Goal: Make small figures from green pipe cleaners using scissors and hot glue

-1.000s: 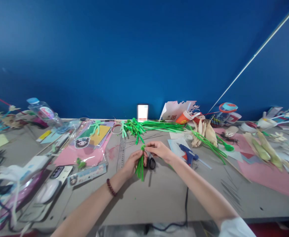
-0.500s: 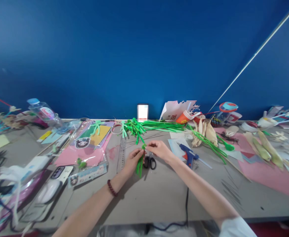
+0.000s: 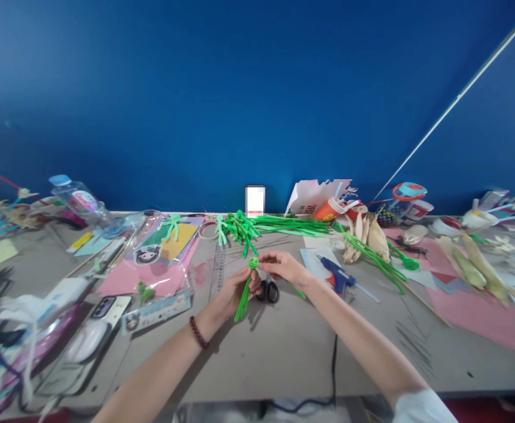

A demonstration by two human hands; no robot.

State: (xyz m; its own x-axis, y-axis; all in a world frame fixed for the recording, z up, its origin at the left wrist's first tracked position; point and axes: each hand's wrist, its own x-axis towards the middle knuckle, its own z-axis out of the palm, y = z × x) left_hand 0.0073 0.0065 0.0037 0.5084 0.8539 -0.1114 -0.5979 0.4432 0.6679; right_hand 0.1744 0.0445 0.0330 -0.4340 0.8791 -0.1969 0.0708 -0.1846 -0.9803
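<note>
Between thumb and fingers, my left hand [image 3: 235, 288] holds a bunch of green pipe cleaners [image 3: 243, 302], its wound, rounded head upward and the loose stems hanging down. Close beside that head, my right hand [image 3: 286, 267] is closed in a pinch on a green pipe cleaner [image 3: 299, 290], whose end sticks out below the palm. Black-handled scissors [image 3: 273, 292] lie on the table just under the hands. Behind them is a pile of twisted green pipe cleaners [image 3: 239, 226], with long straight green pipe cleaners [image 3: 292, 224] stretching to its right.
A blue glue gun [image 3: 339, 276] lies right of my hands, its cord [image 3: 334, 364] running off the front edge. Dried husks [image 3: 367, 238] and a red cup [image 3: 327, 208] stand behind. To the left are a clear ruler [image 3: 217, 270], bagged coloured paper [image 3: 164, 258] and a phone [image 3: 85, 346].
My left hand has tilted the bunch, swinging its stems leftward and showing its rounded head. A pipe cleaner end now shows beneath my right hand, which has stayed nearly in place.
</note>
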